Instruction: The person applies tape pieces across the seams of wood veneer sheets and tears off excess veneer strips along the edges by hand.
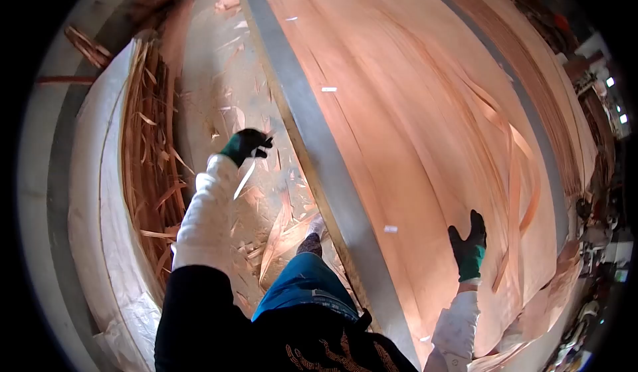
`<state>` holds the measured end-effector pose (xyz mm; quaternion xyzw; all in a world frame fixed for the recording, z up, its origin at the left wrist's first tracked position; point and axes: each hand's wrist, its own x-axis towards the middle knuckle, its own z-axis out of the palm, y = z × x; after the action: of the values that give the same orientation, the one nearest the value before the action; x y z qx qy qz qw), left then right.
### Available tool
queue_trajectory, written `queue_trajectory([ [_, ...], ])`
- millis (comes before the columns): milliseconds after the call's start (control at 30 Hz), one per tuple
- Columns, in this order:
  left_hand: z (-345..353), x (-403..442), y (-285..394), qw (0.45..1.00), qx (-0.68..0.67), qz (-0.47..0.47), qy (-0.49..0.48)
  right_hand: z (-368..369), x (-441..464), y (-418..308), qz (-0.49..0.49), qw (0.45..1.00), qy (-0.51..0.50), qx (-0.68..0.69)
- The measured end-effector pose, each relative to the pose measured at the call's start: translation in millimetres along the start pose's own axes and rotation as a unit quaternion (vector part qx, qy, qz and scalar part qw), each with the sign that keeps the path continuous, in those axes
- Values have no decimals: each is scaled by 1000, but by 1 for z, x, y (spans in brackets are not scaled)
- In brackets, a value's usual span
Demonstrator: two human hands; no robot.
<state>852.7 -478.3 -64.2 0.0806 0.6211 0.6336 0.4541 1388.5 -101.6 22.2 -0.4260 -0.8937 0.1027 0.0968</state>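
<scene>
My left hand (246, 145), in a dark glove with a green cuff, is over the scrap-strewn floor, left of the table edge. Its fingers are curled in; a small pale bit shows at the fingertips, too small to name. A narrow pale strip (244, 180) appears just below this hand; whether it hangs from it or lies lower I cannot tell. My right hand (470, 244), gloved alike, is at the wide reddish wood veneer sheet (392, 126) with thumb and fingers spread and nothing gripped. Small white tape pieces (391, 228) are on the sheet.
A grey strip (312, 129) runs along the table's near edge. Loose veneer ribbons (515, 179) lie right, beside a second stack of sheets (531, 60). Left stands a veneer stack (149, 166) with a white cover (100, 179). Veneer scraps (282, 232) litter the floor around my foot.
</scene>
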Motion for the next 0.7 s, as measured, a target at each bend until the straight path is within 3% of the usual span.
queue_trajectory([
  [167,20,78,61,982,168,-85,6,21,86,-7,50,999,-18,-6],
  [267,14,107,50,952,274,-135,34,34,95,5,108,990,-62,67],
  [333,19,113,48,917,364,-158,44,43,96,8,64,996,-58,9],
  [500,8,130,13,891,413,-182,51,53,80,5,81,990,-22,110],
  [533,7,133,12,889,414,-192,41,48,82,2,65,997,-46,25],
  [700,12,133,28,872,441,-212,22,54,75,-20,49,990,-34,-125],
])
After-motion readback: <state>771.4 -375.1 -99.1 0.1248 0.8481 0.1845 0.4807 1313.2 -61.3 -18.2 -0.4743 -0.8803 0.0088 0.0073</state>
